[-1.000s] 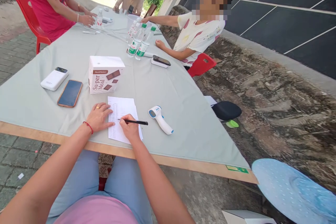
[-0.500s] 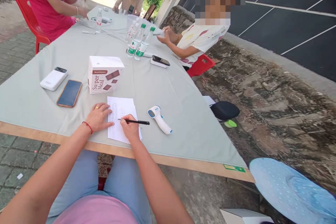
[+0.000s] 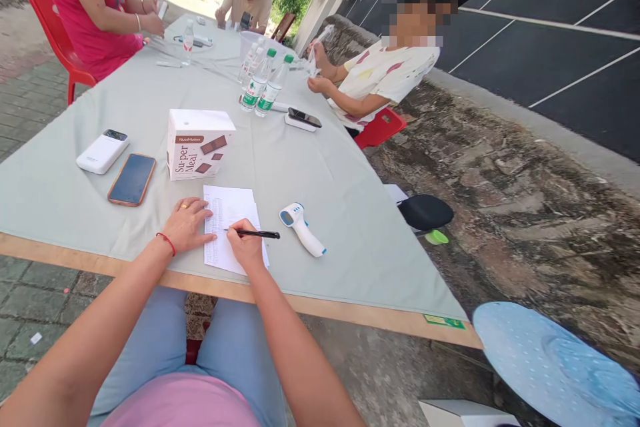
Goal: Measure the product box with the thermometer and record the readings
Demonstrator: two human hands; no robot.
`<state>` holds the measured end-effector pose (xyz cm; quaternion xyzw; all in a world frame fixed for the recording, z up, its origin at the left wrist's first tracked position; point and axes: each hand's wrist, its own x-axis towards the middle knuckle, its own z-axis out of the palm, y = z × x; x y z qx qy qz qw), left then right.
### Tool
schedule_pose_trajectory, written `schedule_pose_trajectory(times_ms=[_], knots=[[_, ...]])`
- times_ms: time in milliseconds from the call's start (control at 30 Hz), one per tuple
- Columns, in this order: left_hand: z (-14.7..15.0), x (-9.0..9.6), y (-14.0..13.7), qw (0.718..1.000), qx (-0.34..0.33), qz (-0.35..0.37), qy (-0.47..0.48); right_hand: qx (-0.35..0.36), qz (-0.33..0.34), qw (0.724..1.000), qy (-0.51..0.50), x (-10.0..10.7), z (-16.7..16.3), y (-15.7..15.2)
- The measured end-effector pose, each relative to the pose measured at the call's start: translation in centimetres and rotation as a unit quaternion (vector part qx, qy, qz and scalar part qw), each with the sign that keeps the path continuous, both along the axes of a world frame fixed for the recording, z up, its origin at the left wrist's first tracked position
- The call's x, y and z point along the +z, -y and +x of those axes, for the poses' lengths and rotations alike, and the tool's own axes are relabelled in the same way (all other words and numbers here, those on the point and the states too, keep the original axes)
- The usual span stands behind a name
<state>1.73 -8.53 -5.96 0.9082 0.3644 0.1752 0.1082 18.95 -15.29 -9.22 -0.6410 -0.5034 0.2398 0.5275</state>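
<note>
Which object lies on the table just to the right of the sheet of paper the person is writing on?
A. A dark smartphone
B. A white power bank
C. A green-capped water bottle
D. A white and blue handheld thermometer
D: the white and blue thermometer lies on the cloth right of the paper, near the pen held in the right hand.

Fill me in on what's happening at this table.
The person wearing the camera sits at a cloth-covered table. The right hand holds a black pen over a printed sheet of paper, while the left hand lies flat, pinning the sheet's left edge. An infrared thermometer lies just right of the sheet, a snack box behind it. Three other people sit farther along.
</note>
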Motion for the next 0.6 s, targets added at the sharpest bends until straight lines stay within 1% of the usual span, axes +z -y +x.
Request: schedule_pose_trajectory(times_ms=[100,200,267,333,367,433,500,533,600], knots=[[0.0,-0.1,-0.1,1.0,-0.001,0.001,0.005,-0.015,0.041,0.999,0.026,0.0,0.6,0.1],[-0.1,-0.4,-0.2,1.0,0.0,-0.005,0.018,0.0,0.083,0.989,0.123,0.3,2.0,-0.4],[-0.1,-0.6,-0.3,0.999,0.0,-0.012,0.045,0.029,0.088,0.97,0.227,0.5,3.2,-1.1],[-0.3,-0.8,-0.3,0.995,0.014,-0.024,0.099,0.051,0.067,0.94,0.329,0.4,4.1,-2.0],[-0.4,-0.9,-0.4,0.99,0.032,-0.031,0.137,0.06,0.05,0.925,0.372,0.4,4.5,-2.4],[-0.9,-0.9,-0.7,0.968,0.094,-0.044,0.227,0.077,0.023,0.899,0.431,0.2,5.2,-3.0],[-1.5,-0.8,-1.4,0.932,0.168,-0.053,0.316,0.08,0.015,0.889,0.451,0.1,6.0,-3.2],[-1.8,-0.7,-1.9,0.911,0.205,-0.055,0.354,0.062,0.015,0.891,0.449,0.1,6.6,-3.1],[-2.3,-0.3,-3.4,0.871,0.266,-0.055,0.41,-0.021,-0.007,0.898,0.44,0.2,8.0,-2.6]])
